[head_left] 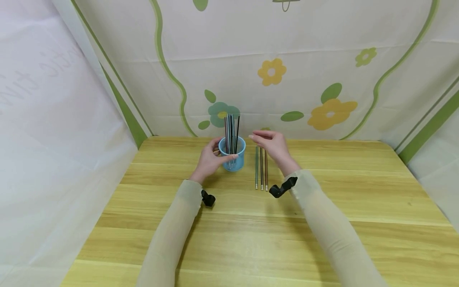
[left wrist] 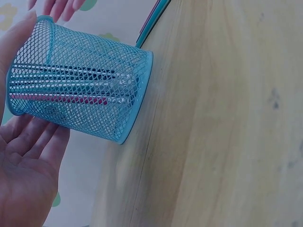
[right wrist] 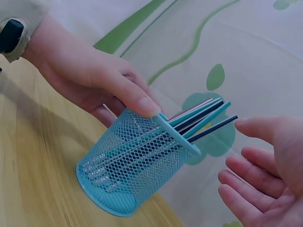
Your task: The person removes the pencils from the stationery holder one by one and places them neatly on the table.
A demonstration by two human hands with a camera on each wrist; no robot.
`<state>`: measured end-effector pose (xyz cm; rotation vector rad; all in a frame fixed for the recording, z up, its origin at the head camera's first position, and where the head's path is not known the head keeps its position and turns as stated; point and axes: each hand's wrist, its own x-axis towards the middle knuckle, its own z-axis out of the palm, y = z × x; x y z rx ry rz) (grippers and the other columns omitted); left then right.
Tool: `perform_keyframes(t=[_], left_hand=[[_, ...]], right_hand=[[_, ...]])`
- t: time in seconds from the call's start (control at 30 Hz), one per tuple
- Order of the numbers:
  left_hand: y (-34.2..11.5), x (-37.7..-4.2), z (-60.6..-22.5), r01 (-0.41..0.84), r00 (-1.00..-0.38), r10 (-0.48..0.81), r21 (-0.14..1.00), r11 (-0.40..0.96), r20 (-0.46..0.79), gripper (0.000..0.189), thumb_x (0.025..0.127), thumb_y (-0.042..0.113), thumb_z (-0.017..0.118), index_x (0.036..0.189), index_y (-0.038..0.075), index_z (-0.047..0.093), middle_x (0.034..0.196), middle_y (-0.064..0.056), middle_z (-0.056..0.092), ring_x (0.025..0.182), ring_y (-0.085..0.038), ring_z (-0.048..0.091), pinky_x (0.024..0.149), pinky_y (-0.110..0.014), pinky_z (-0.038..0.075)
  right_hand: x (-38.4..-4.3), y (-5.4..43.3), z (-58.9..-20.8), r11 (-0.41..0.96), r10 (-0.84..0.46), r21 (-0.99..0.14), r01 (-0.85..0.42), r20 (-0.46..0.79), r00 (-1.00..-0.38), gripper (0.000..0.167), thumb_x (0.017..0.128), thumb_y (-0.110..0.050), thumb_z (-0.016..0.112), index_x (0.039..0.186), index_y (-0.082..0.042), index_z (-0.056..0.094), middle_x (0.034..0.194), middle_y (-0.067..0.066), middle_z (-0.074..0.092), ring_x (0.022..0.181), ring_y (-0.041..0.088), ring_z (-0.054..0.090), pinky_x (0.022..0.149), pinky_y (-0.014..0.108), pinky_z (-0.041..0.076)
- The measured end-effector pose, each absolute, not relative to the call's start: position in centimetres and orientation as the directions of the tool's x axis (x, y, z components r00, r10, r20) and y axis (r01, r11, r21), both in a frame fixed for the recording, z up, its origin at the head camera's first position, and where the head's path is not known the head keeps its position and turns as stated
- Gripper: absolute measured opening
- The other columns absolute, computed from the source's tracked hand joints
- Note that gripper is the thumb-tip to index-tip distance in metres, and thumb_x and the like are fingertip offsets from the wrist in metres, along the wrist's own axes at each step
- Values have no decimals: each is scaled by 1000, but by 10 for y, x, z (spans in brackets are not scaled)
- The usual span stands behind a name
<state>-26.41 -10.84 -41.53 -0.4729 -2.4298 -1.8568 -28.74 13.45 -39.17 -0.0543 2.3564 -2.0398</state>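
A light-blue mesh pen cup (head_left: 238, 161) stands on the table with several pencils (head_left: 231, 131) upright in it, eraser ends down, as the right wrist view shows. My left hand (head_left: 209, 161) grips the cup near its rim, thumb along the near side and fingers behind. Just right of the cup hovers my right hand (head_left: 274, 147), holding nothing, its fingers loosely bent. In the right wrist view, its thumb tip lies close to the end of a dark pencil (right wrist: 213, 128). Below that hand, three pencils (head_left: 261, 171) lie side by side on the table, eraser ends toward me.
The wooden table (head_left: 229, 239) ends at a white cloth backdrop (head_left: 229, 79) printed with flowers and green vines, close behind the cup. White cloth also hangs at the left and right. A black wrist mount (head_left: 283, 188) sits on each sleeve.
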Motion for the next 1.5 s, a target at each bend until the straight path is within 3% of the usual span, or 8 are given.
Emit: perform_keyframes(t=[0.23, 0.4, 0.6, 0.8, 0.93, 1.17, 1.5], left_hand=[[-110, -275, -430, 250, -958, 200, 940, 233, 205, 80, 84, 18, 87, 149, -1, 44, 140, -19, 54, 125, -34, 56, 107, -44, 45], [-112, -287, -446, 257, -957, 194, 941, 220, 216, 82, 81, 27, 90, 148, 7, 47, 139, -11, 56, 123, -28, 58, 106, -39, 46], [-113, -288, -447, 266, -955, 190, 939, 217, 227, 84, 79, 33, 91, 146, 7, 49, 136, -9, 57, 121, -26, 59, 104, -38, 48], [-114, -288, -446, 257, -957, 190, 943, 212, 219, 84, 81, 27, 90, 150, 7, 45, 140, -12, 55, 123, -28, 58, 105, -40, 47], [-114, -288, -447, 259, -956, 193, 944, 207, 220, 86, 81, 24, 90, 151, 6, 43, 142, -15, 53, 125, -31, 57, 107, -43, 46], [-115, -289, -447, 265, -956, 191, 936, 230, 223, 85, 80, 32, 90, 148, 7, 47, 137, -9, 56, 120, -25, 60, 104, -37, 48], [-114, -288, -447, 276, -953, 191, 935, 224, 235, 84, 79, 34, 91, 147, 7, 49, 136, -8, 57, 118, -25, 60, 103, -38, 49]], right_hand=[[-289, 124, -387, 228, -61, -973, -33, 20, -998, 52, 87, -45, 81, 129, -17, 71, 132, 0, 65, 117, 20, 61, 103, 41, 49], [-293, 115, -385, 251, -67, -968, -32, 16, -998, 49, 87, -42, 82, 128, -18, 72, 130, 0, 67, 120, 19, 59, 104, 42, 47], [-300, 107, -388, 246, -76, -968, -42, 24, -997, 45, 90, -34, 81, 130, -15, 71, 124, 0, 70, 118, 19, 61, 103, 40, 48], [-310, 102, -395, 254, -80, -967, -33, 13, -997, 50, 90, -33, 81, 133, -9, 69, 125, 2, 70, 121, 21, 60, 107, 43, 44], [-315, 98, -400, 260, -76, -965, -36, 17, -997, 49, 89, -35, 82, 130, -11, 71, 125, 1, 70, 122, 21, 60, 107, 43, 44], [-319, 90, -406, 252, -75, -967, -45, 27, -997, 42, 88, -30, 83, 125, -11, 74, 124, 4, 71, 119, 20, 63, 102, 36, 48], [-320, 85, -406, 306, -44, -951, -42, 29, -999, 35, 92, -30, 79, 122, -11, 76, 126, 6, 70, 121, 21, 61, 101, 36, 49]])
